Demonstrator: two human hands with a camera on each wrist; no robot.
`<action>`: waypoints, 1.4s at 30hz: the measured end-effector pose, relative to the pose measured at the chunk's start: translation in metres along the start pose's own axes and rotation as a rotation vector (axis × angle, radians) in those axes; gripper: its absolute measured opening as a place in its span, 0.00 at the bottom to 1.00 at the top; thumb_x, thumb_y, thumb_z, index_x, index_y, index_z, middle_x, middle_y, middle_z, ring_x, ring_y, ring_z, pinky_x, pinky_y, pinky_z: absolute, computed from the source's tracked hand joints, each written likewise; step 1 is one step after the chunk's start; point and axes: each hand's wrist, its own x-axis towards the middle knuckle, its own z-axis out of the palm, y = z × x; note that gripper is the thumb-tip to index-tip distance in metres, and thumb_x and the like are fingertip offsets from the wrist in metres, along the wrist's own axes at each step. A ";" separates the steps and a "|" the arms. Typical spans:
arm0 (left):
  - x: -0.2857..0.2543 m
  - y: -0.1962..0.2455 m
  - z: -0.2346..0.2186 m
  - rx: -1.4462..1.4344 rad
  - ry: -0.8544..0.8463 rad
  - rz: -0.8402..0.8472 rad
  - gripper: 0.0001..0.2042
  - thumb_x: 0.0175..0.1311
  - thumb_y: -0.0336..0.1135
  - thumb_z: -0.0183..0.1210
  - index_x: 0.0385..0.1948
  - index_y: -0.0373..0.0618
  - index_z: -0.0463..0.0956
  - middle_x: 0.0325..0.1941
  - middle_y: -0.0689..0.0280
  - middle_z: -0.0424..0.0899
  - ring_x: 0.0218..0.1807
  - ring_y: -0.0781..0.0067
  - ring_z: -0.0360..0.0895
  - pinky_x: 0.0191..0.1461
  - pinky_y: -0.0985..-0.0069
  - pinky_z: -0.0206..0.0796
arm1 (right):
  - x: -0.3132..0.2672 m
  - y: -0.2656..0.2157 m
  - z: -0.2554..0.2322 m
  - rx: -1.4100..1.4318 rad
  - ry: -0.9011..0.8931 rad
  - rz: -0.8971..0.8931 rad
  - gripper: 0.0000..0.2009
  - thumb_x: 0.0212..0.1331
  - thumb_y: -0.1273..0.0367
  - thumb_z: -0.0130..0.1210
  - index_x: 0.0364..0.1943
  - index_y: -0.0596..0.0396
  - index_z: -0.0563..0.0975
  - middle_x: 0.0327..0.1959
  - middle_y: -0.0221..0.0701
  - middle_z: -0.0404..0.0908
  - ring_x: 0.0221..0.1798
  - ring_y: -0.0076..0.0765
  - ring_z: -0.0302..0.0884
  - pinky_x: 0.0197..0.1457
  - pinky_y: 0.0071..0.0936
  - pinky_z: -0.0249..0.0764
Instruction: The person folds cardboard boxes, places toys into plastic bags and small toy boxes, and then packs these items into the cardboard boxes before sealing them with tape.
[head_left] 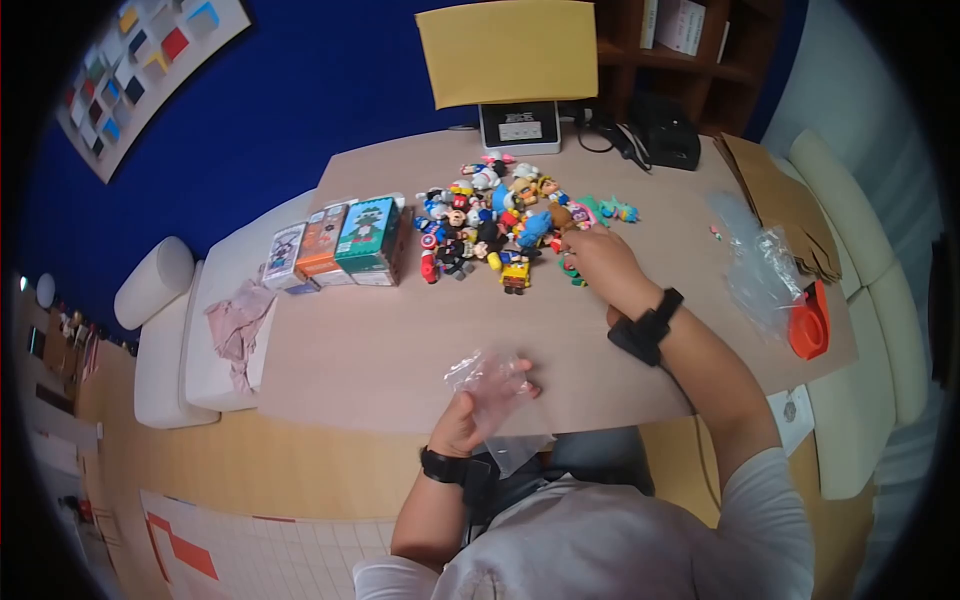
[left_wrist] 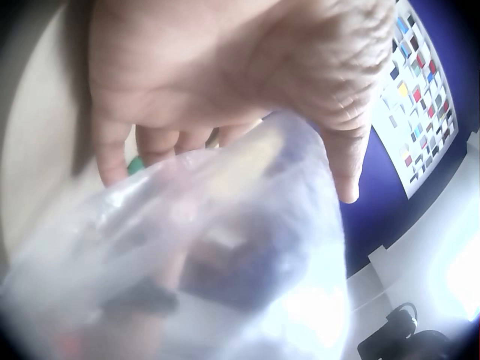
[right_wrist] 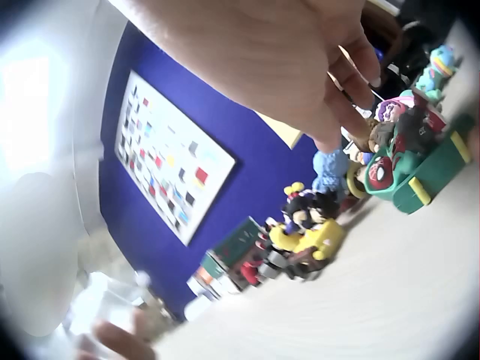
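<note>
My left hand [head_left: 462, 420] holds a clear plastic bag [head_left: 488, 385] over the front of the table, with the thumb on one side and fingers showing behind the film. Close up in the left wrist view, the bag [left_wrist: 247, 247] looks crumpled and translucent. My right hand [head_left: 603, 262] reaches over the right side of a pile of small toy figures [head_left: 487, 228]. In the right wrist view its fingertips hang right above a brown-headed figure [right_wrist: 367, 140], beside a green cart-shaped toy [right_wrist: 431, 182] carrying a red-masked figure [right_wrist: 379, 174]. A blue figure [right_wrist: 330, 169] stands close by.
Boxes [head_left: 368, 240] line the left of the table. At right lie more clear plastic bags [head_left: 755, 275], an orange-red tape-like ring [head_left: 808, 325] and brown paper bags [head_left: 780, 200]. A device with a yellow panel [head_left: 508, 55] stands at the back, near a black machine [head_left: 665, 135].
</note>
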 end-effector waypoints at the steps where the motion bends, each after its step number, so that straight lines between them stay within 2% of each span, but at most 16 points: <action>1: -0.001 0.000 0.000 0.000 -0.001 -0.008 0.36 0.49 0.55 0.63 0.61 0.59 0.59 0.61 0.55 0.64 0.57 0.62 0.67 0.66 0.56 0.50 | 0.006 0.002 0.010 -0.112 -0.050 -0.049 0.05 0.51 0.72 0.49 0.31 0.55 0.75 0.25 0.35 0.78 0.33 0.40 0.76 0.37 0.37 0.70; 4: -0.002 0.001 0.000 0.079 -0.026 -0.026 0.37 0.48 0.60 0.61 0.61 0.61 0.59 0.61 0.57 0.64 0.57 0.65 0.69 0.66 0.54 0.49 | 0.016 0.004 0.032 -0.376 -0.139 -0.164 0.06 0.50 0.72 0.49 0.30 0.53 0.77 0.27 0.33 0.79 0.36 0.39 0.78 0.38 0.36 0.71; 7: -0.003 0.000 -0.002 0.065 -0.052 -0.022 0.37 0.48 0.60 0.61 0.62 0.61 0.58 0.62 0.57 0.63 0.57 0.66 0.69 0.66 0.55 0.48 | 0.014 0.001 0.028 -0.415 -0.210 -0.198 0.06 0.50 0.72 0.48 0.30 0.52 0.77 0.26 0.33 0.80 0.36 0.39 0.78 0.39 0.36 0.71; 10: -0.003 0.000 0.001 0.057 -0.046 -0.031 0.37 0.48 0.60 0.61 0.62 0.62 0.58 0.62 0.57 0.63 0.57 0.66 0.69 0.66 0.55 0.48 | 0.005 0.005 0.026 -0.399 -0.251 -0.169 0.08 0.50 0.72 0.49 0.35 0.53 0.77 0.29 0.36 0.80 0.36 0.41 0.78 0.40 0.38 0.70; 13: -0.002 0.000 0.000 0.070 -0.065 -0.027 0.37 0.48 0.59 0.61 0.62 0.62 0.58 0.62 0.57 0.63 0.57 0.66 0.69 0.66 0.57 0.48 | -0.003 -0.010 0.001 -0.232 -0.023 -0.129 0.10 0.53 0.72 0.50 0.40 0.54 0.76 0.32 0.35 0.79 0.35 0.34 0.77 0.41 0.29 0.70; 16: -0.001 -0.004 0.002 0.089 -0.060 -0.007 0.37 0.49 0.53 0.64 0.63 0.61 0.57 0.61 0.52 0.63 0.57 0.60 0.68 0.64 0.60 0.53 | -0.003 -0.053 -0.045 0.740 -0.232 0.278 0.12 0.58 0.72 0.49 0.46 0.55 0.74 0.35 0.30 0.77 0.35 0.23 0.75 0.42 0.21 0.68; 19: -0.006 -0.010 0.012 0.123 -0.103 -0.074 0.38 0.49 0.52 0.64 0.64 0.59 0.55 0.61 0.52 0.63 0.57 0.60 0.67 0.63 0.62 0.55 | -0.017 -0.083 -0.051 1.310 -0.142 0.368 0.12 0.61 0.71 0.48 0.48 0.57 0.72 0.37 0.25 0.76 0.36 0.17 0.72 0.41 0.17 0.67; 20: -0.006 -0.010 0.018 0.140 -0.104 -0.093 0.39 0.49 0.53 0.64 0.64 0.57 0.54 0.61 0.52 0.63 0.57 0.60 0.67 0.62 0.63 0.55 | -0.024 -0.089 -0.050 1.345 -0.145 0.333 0.13 0.60 0.72 0.49 0.50 0.59 0.70 0.39 0.26 0.77 0.38 0.19 0.73 0.42 0.19 0.69; 23: -0.009 -0.007 0.033 0.159 -0.097 -0.138 0.42 0.48 0.54 0.64 0.64 0.50 0.53 0.61 0.52 0.64 0.57 0.61 0.67 0.62 0.64 0.57 | -0.038 -0.107 -0.047 1.397 -0.195 0.355 0.14 0.60 0.74 0.50 0.50 0.59 0.69 0.39 0.27 0.77 0.39 0.19 0.74 0.44 0.20 0.70; 24: -0.009 -0.006 0.034 0.142 -0.091 -0.143 0.43 0.48 0.55 0.64 0.64 0.48 0.52 0.61 0.52 0.64 0.57 0.61 0.67 0.62 0.64 0.57 | -0.041 -0.110 -0.052 1.322 -0.252 0.372 0.13 0.58 0.74 0.51 0.48 0.60 0.70 0.38 0.27 0.77 0.40 0.20 0.74 0.45 0.20 0.70; 27: -0.014 -0.011 0.029 0.089 -0.065 -0.161 0.43 0.47 0.57 0.63 0.63 0.44 0.54 0.61 0.53 0.63 0.58 0.61 0.67 0.62 0.64 0.57 | -0.048 -0.111 -0.051 1.147 -0.290 0.268 0.11 0.57 0.73 0.53 0.44 0.61 0.72 0.36 0.27 0.78 0.39 0.20 0.74 0.44 0.20 0.70; 31: -0.016 -0.011 0.029 0.000 -0.095 -0.248 0.40 0.49 0.57 0.62 0.60 0.42 0.58 0.62 0.53 0.63 0.58 0.61 0.67 0.62 0.63 0.56 | -0.051 -0.109 -0.049 0.947 -0.212 0.144 0.10 0.54 0.71 0.56 0.38 0.61 0.75 0.32 0.31 0.78 0.35 0.24 0.74 0.41 0.22 0.70; 33: -0.015 -0.013 0.032 0.017 -0.085 -0.235 0.39 0.50 0.57 0.61 0.59 0.41 0.59 0.61 0.53 0.64 0.58 0.61 0.67 0.62 0.63 0.57 | -0.051 -0.107 -0.048 0.814 -0.161 0.091 0.10 0.52 0.70 0.58 0.36 0.60 0.76 0.30 0.33 0.78 0.33 0.27 0.74 0.39 0.24 0.70; 36: -0.017 -0.017 0.029 0.021 -0.068 -0.212 0.38 0.52 0.57 0.59 0.59 0.41 0.59 0.60 0.53 0.64 0.58 0.62 0.68 0.63 0.62 0.57 | -0.051 -0.104 -0.049 0.751 -0.283 0.051 0.09 0.50 0.72 0.58 0.36 0.59 0.77 0.32 0.30 0.78 0.37 0.23 0.73 0.43 0.22 0.67; 39: -0.014 -0.019 0.028 -0.037 -0.064 -0.185 0.37 0.54 0.57 0.58 0.60 0.41 0.57 0.59 0.54 0.65 0.57 0.60 0.69 0.63 0.59 0.57 | -0.053 -0.108 -0.045 0.897 -0.439 0.150 0.08 0.49 0.70 0.59 0.33 0.58 0.77 0.30 0.32 0.78 0.35 0.28 0.73 0.42 0.25 0.68; 42: -0.017 -0.019 0.032 -0.147 -0.002 -0.185 0.38 0.55 0.56 0.57 0.61 0.42 0.54 0.58 0.54 0.66 0.56 0.59 0.69 0.62 0.57 0.59 | -0.055 -0.113 -0.043 0.703 -0.467 -0.015 0.08 0.48 0.67 0.60 0.30 0.55 0.78 0.29 0.32 0.78 0.36 0.32 0.73 0.46 0.29 0.66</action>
